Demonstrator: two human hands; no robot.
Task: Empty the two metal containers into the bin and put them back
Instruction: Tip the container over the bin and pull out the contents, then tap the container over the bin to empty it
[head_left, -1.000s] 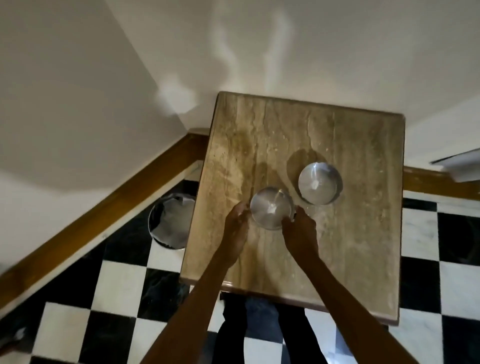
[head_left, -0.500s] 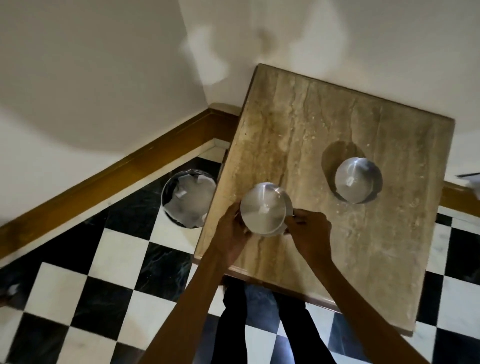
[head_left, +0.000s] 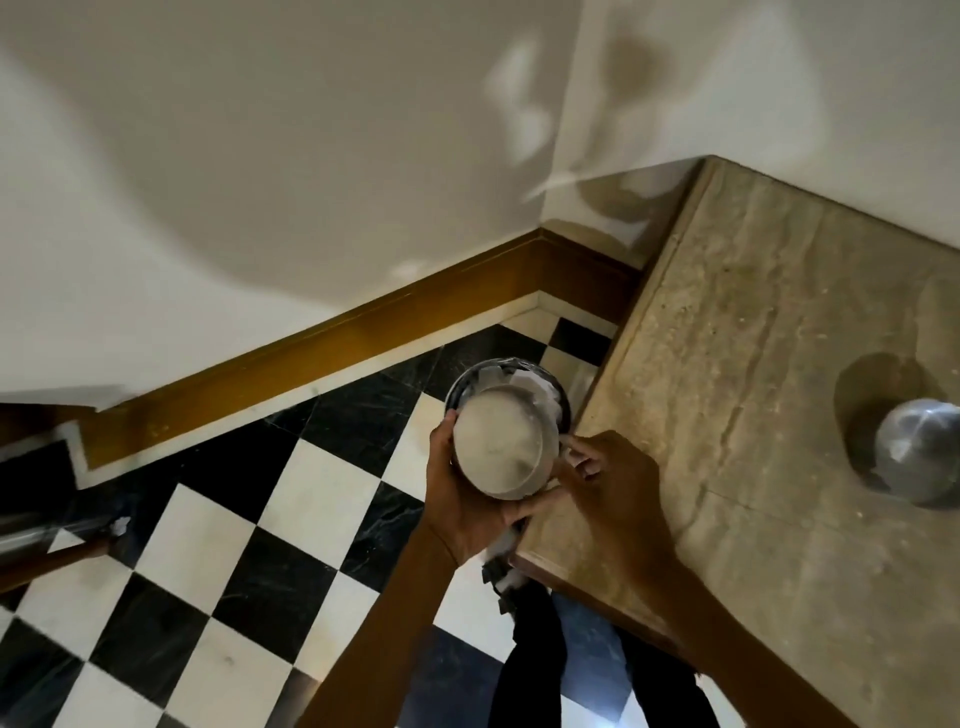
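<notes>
I hold a round metal container (head_left: 501, 449) in both hands, just past the table's left edge. It hangs over the bin (head_left: 511, 376), a round metal bin on the floor with white scraps inside. My left hand (head_left: 460, 499) cups its left and lower side. My right hand (head_left: 610, 480) grips its right rim. The face turned toward me looks pale and blurred. A second metal container (head_left: 917, 449) stands on the stone table (head_left: 753, 364) at the far right, partly cut off by the frame's edge.
The floor is black and white checker tiles (head_left: 249, 545). A brown skirting board (head_left: 311, 353) runs along the white wall into the corner behind the bin. My dark trouser legs (head_left: 545, 665) stand by the table's near corner. A metal tube (head_left: 47, 530) shows at far left.
Both hands lifted the nearer container off the table and carried it left, over the bin. The view swung left too, so the other container now sits at the right edge.
</notes>
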